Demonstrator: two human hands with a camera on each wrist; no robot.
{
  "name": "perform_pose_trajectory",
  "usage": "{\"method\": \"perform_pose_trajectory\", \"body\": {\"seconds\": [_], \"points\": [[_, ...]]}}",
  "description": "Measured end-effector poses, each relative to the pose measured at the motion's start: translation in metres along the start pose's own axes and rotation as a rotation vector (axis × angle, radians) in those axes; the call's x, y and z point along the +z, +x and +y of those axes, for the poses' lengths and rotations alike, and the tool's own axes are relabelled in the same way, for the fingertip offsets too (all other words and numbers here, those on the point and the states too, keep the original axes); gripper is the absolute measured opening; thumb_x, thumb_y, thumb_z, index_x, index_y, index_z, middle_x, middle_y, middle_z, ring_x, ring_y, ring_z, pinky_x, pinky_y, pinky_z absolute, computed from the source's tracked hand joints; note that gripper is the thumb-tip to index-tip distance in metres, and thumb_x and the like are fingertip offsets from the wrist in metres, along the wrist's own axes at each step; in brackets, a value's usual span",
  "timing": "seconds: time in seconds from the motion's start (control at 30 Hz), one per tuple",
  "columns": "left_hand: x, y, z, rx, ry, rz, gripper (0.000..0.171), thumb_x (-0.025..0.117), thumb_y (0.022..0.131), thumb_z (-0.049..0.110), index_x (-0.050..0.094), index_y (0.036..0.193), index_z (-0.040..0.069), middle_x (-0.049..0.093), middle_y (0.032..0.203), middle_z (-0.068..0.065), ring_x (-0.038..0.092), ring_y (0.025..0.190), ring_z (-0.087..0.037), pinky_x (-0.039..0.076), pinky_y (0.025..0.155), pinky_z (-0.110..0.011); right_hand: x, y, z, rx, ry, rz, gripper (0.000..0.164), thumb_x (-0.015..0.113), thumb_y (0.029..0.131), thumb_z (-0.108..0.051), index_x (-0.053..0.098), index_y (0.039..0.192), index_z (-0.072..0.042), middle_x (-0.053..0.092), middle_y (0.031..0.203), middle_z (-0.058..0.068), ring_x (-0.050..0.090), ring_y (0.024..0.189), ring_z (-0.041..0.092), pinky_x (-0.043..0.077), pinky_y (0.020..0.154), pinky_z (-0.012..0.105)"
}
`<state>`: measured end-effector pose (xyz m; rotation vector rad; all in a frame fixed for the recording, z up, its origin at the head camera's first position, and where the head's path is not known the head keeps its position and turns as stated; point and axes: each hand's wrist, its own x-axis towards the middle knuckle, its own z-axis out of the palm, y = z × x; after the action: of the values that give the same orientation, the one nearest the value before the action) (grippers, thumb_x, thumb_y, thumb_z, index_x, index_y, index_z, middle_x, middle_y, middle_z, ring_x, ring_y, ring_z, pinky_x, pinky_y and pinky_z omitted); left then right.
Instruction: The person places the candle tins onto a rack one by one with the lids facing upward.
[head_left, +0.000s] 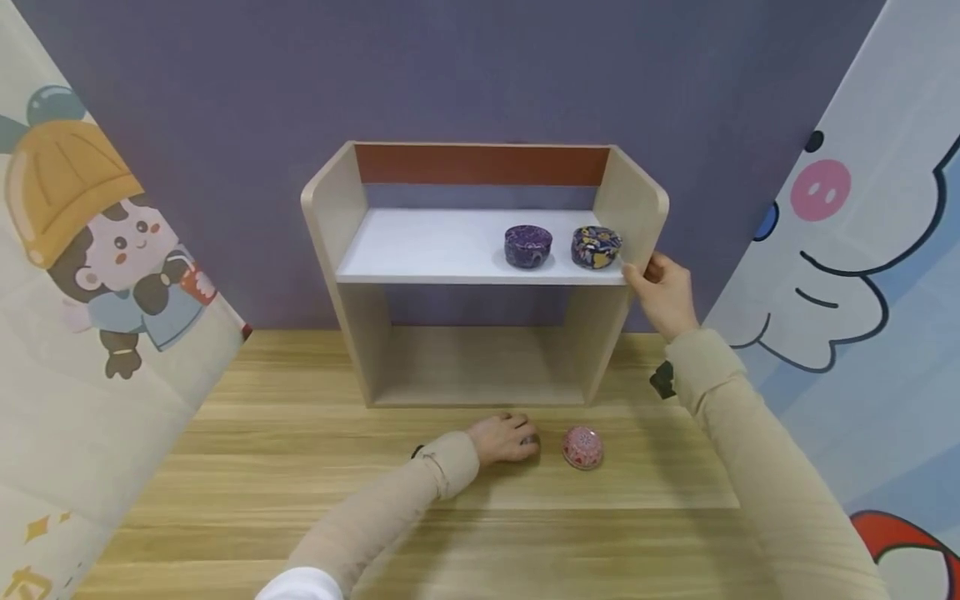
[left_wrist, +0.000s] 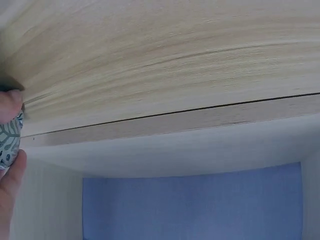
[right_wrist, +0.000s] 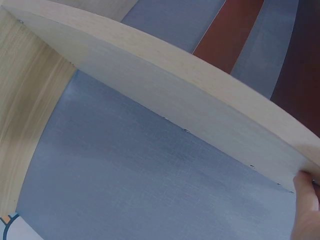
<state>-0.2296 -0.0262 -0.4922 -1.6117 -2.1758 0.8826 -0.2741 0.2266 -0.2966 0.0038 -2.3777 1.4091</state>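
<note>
On the wooden table, my left hand point(head_left: 506, 438) grips a small round tin point(head_left: 529, 440), mostly covered by the fingers. The left wrist view shows the tin's leaf pattern point(left_wrist: 9, 141) between thumb and finger. To its right lies a pink patterned tin point(head_left: 582, 447). My right hand point(head_left: 662, 292) holds the front edge of the right side panel point(head_left: 634, 208) of a small two-level shelf point(head_left: 480, 403); in the right wrist view, part of the hand point(right_wrist: 306, 207) touches that panel. A purple tin point(head_left: 528, 247) and a dark floral tin point(head_left: 596, 247) stand on the white upper board.
A dark small object point(head_left: 663, 380) lies on the table right of the shelf, partly behind the right sleeve. A grey-blue backdrop point(head_left: 480, 75) stands behind. Cartoon-printed sheets point(head_left: 97, 350) flank both sides. The lower shelf board point(head_left: 480, 362) is bare wood.
</note>
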Motion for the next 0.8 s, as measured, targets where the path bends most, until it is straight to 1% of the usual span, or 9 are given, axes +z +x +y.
{"method": "perform_pose_trajectory", "body": {"seconds": [0.1,0.2,0.27,0.37,0.43,0.47,0.57,0.7,0.8], "points": [[-0.004,-0.002,0.000,-0.048,-0.090,-0.056,0.062,0.072,0.077,0.015,0.042,0.129,0.030,0.041,0.133,0.001,0.045,0.121,-0.016,0.048,0.091,-0.022,0.001,-0.001,0.001,0.002,0.004,0.002,0.050,0.054,0.091,-0.025,0.045,0.130,0.005,0.054,0.125,0.025,0.054,0.111,0.030,0.047,0.094,0.037],[-0.009,-0.006,-0.002,-0.131,-0.223,-0.087,0.061,0.072,0.078,0.014,0.043,0.129,0.027,0.039,0.135,-0.002,0.043,0.124,-0.019,0.047,0.093,-0.025,0.001,-0.001,0.001,0.003,0.009,0.010,0.050,0.054,0.091,-0.024,0.045,0.130,0.005,0.054,0.125,0.025,0.054,0.111,0.030,0.047,0.094,0.037],[-0.010,-0.009,-0.004,-0.191,-0.318,-0.084,0.060,0.071,0.079,0.013,0.042,0.130,0.025,0.038,0.136,-0.003,0.042,0.125,-0.020,0.049,0.092,-0.026,0.001,-0.001,0.000,0.001,0.009,0.016,0.050,0.054,0.090,-0.024,0.046,0.130,0.005,0.054,0.124,0.025,0.055,0.110,0.028,0.048,0.093,0.034],[-0.010,-0.014,-0.007,-0.266,-0.481,-0.050,0.062,0.070,0.078,0.005,0.043,0.131,0.022,0.038,0.137,-0.006,0.041,0.126,-0.023,0.051,0.088,-0.026,0.001,0.000,0.000,-0.004,-0.004,0.019,0.049,0.055,0.090,-0.025,0.047,0.129,0.005,0.055,0.123,0.024,0.056,0.108,0.026,0.049,0.090,0.029],[-0.009,-0.018,-0.009,-0.302,-0.582,-0.008,0.065,0.068,0.076,-0.002,0.042,0.131,0.020,0.038,0.137,-0.007,0.041,0.125,-0.025,0.051,0.086,-0.026,0.001,0.000,0.000,-0.006,-0.012,0.020,0.049,0.055,0.090,-0.026,0.048,0.128,0.005,0.056,0.123,0.024,0.056,0.107,0.025,0.049,0.088,0.027],[-0.010,-0.021,-0.010,-0.319,-0.626,0.011,0.066,0.068,0.075,-0.004,0.042,0.131,0.019,0.038,0.136,-0.008,0.042,0.125,-0.026,0.052,0.086,-0.027,0.001,0.000,0.000,-0.006,-0.015,0.021,0.049,0.055,0.090,-0.026,0.048,0.128,0.005,0.056,0.123,0.024,0.055,0.108,0.025,0.049,0.089,0.028],[-0.013,-0.028,-0.015,-0.364,-0.750,0.108,0.070,0.066,0.070,-0.010,0.042,0.131,0.016,0.039,0.133,-0.009,0.045,0.121,-0.027,0.052,0.085,-0.029,0.002,0.000,0.001,-0.003,-0.013,0.019,0.050,0.055,0.090,-0.026,0.047,0.129,0.004,0.055,0.124,0.024,0.055,0.109,0.027,0.048,0.090,0.030],[-0.018,-0.034,-0.022,-0.427,-0.865,0.255,0.075,0.063,0.063,-0.015,0.044,0.130,0.011,0.043,0.128,-0.011,0.047,0.116,-0.027,0.050,0.089,-0.034,0.002,0.000,0.001,0.004,-0.011,0.015,0.050,0.054,0.090,-0.028,0.047,0.130,0.003,0.055,0.124,0.023,0.055,0.110,0.026,0.048,0.091,0.031],[-0.021,-0.036,-0.026,-0.485,-0.919,0.323,0.077,0.064,0.061,-0.015,0.044,0.131,0.010,0.045,0.125,-0.012,0.048,0.115,-0.027,0.047,0.094,-0.038,0.001,0.001,0.002,0.008,-0.011,0.021,0.050,0.054,0.091,-0.028,0.047,0.130,0.002,0.055,0.124,0.023,0.055,0.110,0.025,0.048,0.091,0.030]]}}
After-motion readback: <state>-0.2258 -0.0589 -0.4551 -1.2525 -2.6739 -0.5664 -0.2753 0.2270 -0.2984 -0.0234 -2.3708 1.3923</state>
